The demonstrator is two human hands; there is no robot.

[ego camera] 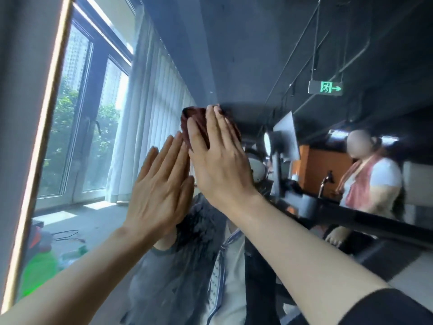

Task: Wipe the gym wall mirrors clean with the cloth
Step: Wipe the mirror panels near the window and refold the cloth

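The mirror (246,55) is filling nearly the whole view, its thin gold frame (39,146) running up the left edge. In the glass, tall windows (82,113) with pale curtains (152,113) are showing on the left, a green exit sign (325,87) is hanging from the dark ceiling, and another person (370,174) is standing by a dark desk (351,219) on the right. The right hand (218,160) is lying flat against the glass, its fingers (210,123) straight and spread, pressing a dark red cloth (194,123) onto the mirror. The cloth is sitting bunched under those fingers and palm, showing between and above the fingertips. The left hand (159,186) is resting just beside it, lower and to the left, open and flat on the glass with straight fingers (171,148), holding nothing; its fingertips are nearly touching the cloth's lower edge.
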